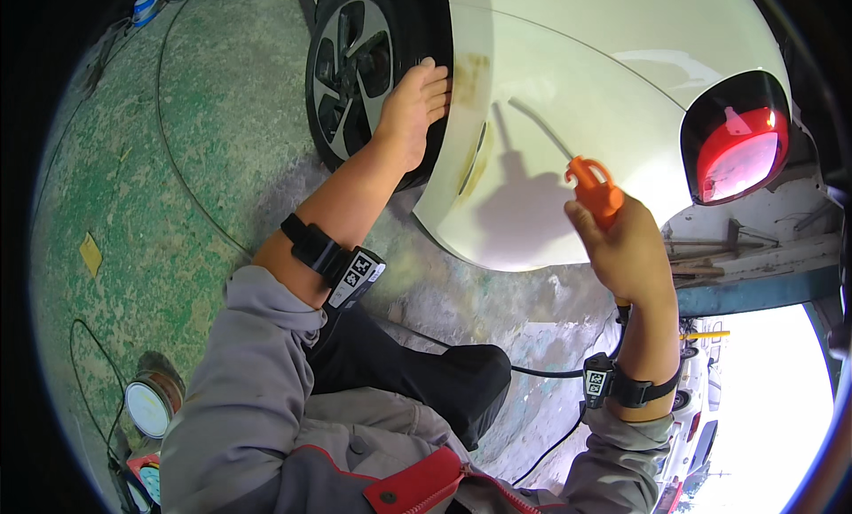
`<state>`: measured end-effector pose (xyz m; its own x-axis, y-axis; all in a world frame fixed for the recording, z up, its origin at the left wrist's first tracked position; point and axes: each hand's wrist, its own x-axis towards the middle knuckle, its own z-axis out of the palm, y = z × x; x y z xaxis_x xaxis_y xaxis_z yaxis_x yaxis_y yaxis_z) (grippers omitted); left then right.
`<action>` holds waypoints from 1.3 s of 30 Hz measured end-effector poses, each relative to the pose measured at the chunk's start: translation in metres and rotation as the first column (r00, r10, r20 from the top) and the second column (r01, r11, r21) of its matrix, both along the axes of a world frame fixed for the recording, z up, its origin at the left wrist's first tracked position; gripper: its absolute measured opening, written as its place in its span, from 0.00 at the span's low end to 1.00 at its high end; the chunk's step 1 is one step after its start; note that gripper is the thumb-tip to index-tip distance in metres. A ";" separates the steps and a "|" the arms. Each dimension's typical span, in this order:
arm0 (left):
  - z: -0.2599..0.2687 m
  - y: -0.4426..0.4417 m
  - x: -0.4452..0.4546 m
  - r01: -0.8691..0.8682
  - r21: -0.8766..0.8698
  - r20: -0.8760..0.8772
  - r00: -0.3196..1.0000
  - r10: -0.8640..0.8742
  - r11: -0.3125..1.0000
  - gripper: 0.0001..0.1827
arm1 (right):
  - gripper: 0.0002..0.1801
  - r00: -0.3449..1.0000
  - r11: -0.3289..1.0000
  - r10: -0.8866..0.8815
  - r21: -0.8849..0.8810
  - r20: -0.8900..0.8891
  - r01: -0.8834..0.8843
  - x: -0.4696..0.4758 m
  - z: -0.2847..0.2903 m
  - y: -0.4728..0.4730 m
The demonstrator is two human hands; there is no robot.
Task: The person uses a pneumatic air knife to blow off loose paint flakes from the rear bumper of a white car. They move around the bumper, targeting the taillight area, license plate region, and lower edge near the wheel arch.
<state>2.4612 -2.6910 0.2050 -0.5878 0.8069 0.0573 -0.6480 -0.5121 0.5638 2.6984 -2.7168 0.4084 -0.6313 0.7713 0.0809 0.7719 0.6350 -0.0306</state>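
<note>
My right hand [629, 251] grips an orange air blow gun [596, 188]. Its long thin metal nozzle [542, 124] points at the white rear side panel [559, 68] of a car, and a shadow of hand and gun falls there. My left hand [414, 114] holds nothing. It lies over the black tyre [423, 24] with fingers extended to the wheel-arch edge; whether the fingertips touch the panel is unclear. Near that edge the paint shows a brownish-yellow patch [472, 81] and a dark narrow mark [474, 158] with yellowish edges.
Right of the panel is a red tail light [742, 154]. A black hose [546, 373] passes by my knee [482, 381]. Another hose [163, 121] curves across the worn green floor [219, 68]. At lower left stands a tin [150, 407]; a yellow sheet [91, 254] lies above it.
</note>
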 end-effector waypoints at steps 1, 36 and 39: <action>-0.001 -0.001 0.002 -0.002 0.002 -0.011 1.000 0.002 1.000 0.46 | 0.21 0.998 0.999 0.040 0.005 -0.038 -0.040 0.001 0.000 -0.001; -0.053 -0.010 0.027 0.058 -0.060 -0.192 0.979 -0.068 0.996 0.46 | 0.19 0.977 0.953 -0.212 -0.214 0.038 0.215 0.129 -0.071 -0.017; -0.062 -0.016 0.040 0.083 -0.100 -0.175 0.980 -0.100 0.992 0.46 | 0.19 0.976 0.938 -0.204 -0.270 0.074 0.216 0.134 -0.086 -0.017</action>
<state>2.5014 -2.7066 0.1425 -0.4984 0.8634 0.0782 -0.5738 -0.3961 0.7168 2.8328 -2.7342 0.3225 -0.4505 0.8750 -0.1773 0.8914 0.4299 -0.1432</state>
